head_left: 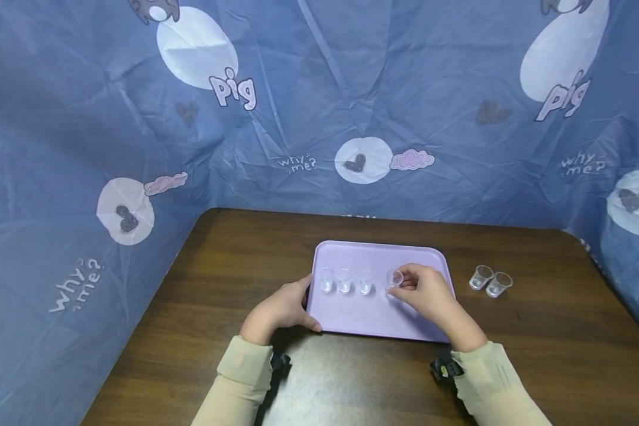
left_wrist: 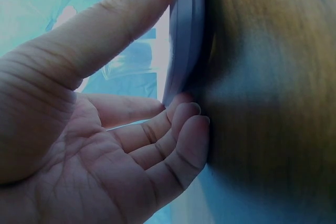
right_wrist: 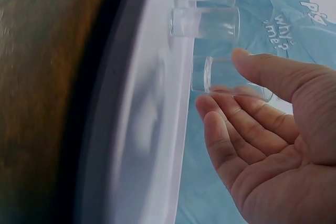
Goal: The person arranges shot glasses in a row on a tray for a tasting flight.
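Note:
A lilac tray lies flat on the table. My left hand holds it by the left side near the front corner, with the thumb on the front rim; the left wrist view shows the curled fingers against its edge. Between thumb and fingers, my right hand pinches a clear shot glass upright over the right half of the tray. In the right wrist view that glass has its base close over the tray surface. Three more shot glasses stand in a row to its left on the tray.
Two further clear glasses stand close together on the brown wooden table, right of the tray. A blue printed cloth hangs behind the table and down its sides.

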`<act>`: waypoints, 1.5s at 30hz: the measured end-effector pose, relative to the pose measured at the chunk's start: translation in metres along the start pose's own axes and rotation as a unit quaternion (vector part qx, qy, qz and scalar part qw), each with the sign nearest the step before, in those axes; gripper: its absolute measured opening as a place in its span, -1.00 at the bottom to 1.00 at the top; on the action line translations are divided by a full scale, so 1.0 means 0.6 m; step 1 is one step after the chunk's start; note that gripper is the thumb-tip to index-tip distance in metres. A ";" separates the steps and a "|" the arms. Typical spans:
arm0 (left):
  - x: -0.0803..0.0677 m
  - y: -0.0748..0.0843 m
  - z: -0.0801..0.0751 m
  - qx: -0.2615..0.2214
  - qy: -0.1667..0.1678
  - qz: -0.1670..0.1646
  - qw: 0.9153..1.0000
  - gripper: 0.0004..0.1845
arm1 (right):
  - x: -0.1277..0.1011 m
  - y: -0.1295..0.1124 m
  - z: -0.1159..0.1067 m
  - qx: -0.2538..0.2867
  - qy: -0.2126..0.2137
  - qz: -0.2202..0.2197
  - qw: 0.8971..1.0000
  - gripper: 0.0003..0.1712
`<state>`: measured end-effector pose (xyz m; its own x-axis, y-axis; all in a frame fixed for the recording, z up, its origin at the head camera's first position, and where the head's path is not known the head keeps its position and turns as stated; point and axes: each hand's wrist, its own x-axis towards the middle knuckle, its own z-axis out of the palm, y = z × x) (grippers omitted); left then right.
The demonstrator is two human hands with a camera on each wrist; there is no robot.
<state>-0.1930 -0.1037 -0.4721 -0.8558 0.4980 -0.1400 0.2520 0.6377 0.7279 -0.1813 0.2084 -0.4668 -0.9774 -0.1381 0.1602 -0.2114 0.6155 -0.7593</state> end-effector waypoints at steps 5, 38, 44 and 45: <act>0.001 0.000 0.002 0.005 0.000 -0.002 1.000 0.18 | 0.003 0.000 0.008 -0.008 0.002 0.008 1.000 -0.73; 0.003 -0.006 0.003 0.006 0.004 -0.003 1.000 0.16 | 0.012 0.004 0.025 -0.018 -0.024 0.027 0.999 -0.69; 0.002 -0.003 0.002 0.003 0.002 -0.002 1.000 0.14 | 0.010 0.003 0.024 -0.012 -0.032 0.033 0.999 -0.65; 0.002 -0.003 0.002 0.004 0.002 -0.002 1.000 0.14 | 0.009 0.003 0.023 -0.009 -0.033 0.033 0.999 -0.65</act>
<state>-0.1940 -0.1036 -0.4742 -0.8588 0.4928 -0.1397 0.2519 0.6438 0.7225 -0.1871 0.1981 -0.4759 -0.9868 -0.1469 0.0685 -0.1475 0.6390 -0.7549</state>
